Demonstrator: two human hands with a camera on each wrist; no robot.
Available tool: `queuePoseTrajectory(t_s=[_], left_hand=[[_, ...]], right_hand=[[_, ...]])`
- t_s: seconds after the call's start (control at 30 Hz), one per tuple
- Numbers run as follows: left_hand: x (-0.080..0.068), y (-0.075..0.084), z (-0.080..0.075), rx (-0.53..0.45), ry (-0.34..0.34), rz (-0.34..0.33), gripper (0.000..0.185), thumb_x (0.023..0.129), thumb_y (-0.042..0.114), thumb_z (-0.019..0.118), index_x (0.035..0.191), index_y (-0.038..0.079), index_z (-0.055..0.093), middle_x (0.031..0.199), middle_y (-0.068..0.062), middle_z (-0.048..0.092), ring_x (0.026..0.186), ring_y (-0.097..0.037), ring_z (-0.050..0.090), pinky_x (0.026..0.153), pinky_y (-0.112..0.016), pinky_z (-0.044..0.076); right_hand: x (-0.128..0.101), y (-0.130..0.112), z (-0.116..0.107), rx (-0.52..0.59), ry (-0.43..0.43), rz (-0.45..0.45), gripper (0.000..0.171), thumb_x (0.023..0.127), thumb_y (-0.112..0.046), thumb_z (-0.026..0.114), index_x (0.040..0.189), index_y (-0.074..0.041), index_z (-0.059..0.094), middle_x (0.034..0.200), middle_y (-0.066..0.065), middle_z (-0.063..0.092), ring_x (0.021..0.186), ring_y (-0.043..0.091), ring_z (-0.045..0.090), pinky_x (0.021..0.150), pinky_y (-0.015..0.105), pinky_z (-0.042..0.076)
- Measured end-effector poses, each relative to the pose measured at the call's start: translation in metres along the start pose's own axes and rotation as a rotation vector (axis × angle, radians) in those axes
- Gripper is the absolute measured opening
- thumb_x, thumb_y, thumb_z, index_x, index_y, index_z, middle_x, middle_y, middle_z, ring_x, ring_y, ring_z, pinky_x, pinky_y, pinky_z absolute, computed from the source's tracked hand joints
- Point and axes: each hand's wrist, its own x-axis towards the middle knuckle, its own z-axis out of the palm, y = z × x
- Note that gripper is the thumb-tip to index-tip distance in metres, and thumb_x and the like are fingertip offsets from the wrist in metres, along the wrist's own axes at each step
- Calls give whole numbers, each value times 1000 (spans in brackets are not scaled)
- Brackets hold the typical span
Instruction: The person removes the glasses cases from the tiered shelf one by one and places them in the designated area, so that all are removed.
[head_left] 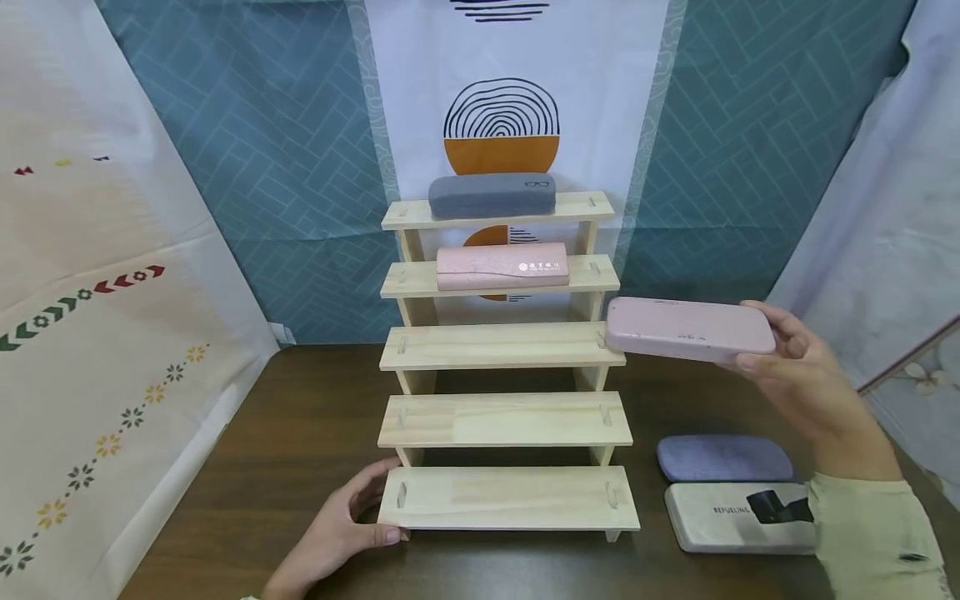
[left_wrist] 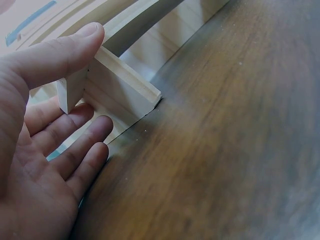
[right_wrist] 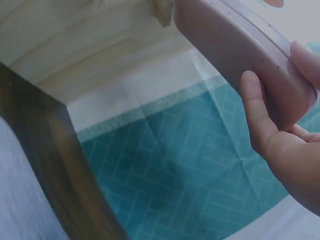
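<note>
A five-step wooden stand (head_left: 502, 417) rises at the table's middle. A grey glasses case (head_left: 491, 194) lies on its top step, a pink one (head_left: 501, 266) on the second. My right hand (head_left: 795, 358) grips another pink case (head_left: 688, 330) (right_wrist: 240, 50) by its right end, held level in the air just right of the third step. My left hand (head_left: 352, 521) (left_wrist: 60, 125) rests open against the stand's bottom left corner (left_wrist: 120, 85), thumb over the lowest step, fingers flat beside its leg.
A blue-grey case (head_left: 723, 457) and a white case (head_left: 738, 517) with dark print lie on the brown table (head_left: 300, 433) right of the stand. Patterned cloth backdrops hang on the left, behind and at the right.
</note>
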Motion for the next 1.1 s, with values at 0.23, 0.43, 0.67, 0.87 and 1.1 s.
queuePoseTrajectory(t_s=[0.23,0.43,0.67,0.87,1.1], left_hand=[[1,-1,-1,-7,0,1,78,78,10,87,146,19,50,134,-11,59,122,-34,54,99,-29,43],[1,-2,0,3,8,-11,78,77,10,88,145,21,51,132,-9,60,122,-33,55,98,-29,43],[0,-4,2,15,-4,2,80,77,10,88,146,20,49,128,-8,61,118,-27,57,98,-27,43],[-1,-2,1,9,3,9,78,78,8,87,145,17,50,129,-11,60,117,-26,58,97,-27,44],[-1,-2,2,3,-13,18,77,79,5,85,146,15,48,131,-11,60,117,-25,57,98,-27,44]], right_hand=[[-9,-4,-14,-41,4,37,63,88,31,37,146,4,37,134,13,51,115,18,59,93,29,51],[-12,-4,-25,-37,-15,47,62,90,30,36,146,4,38,135,13,50,116,19,58,93,31,52],[-22,-1,-41,-84,-9,90,63,89,31,37,144,0,44,128,11,59,109,18,63,89,31,54],[-33,-6,-51,-243,-23,161,66,90,29,40,147,-5,43,128,7,58,107,15,63,86,27,53],[-47,-11,-61,-367,-38,231,68,89,29,45,147,-7,43,127,4,61,107,13,63,85,26,53]])
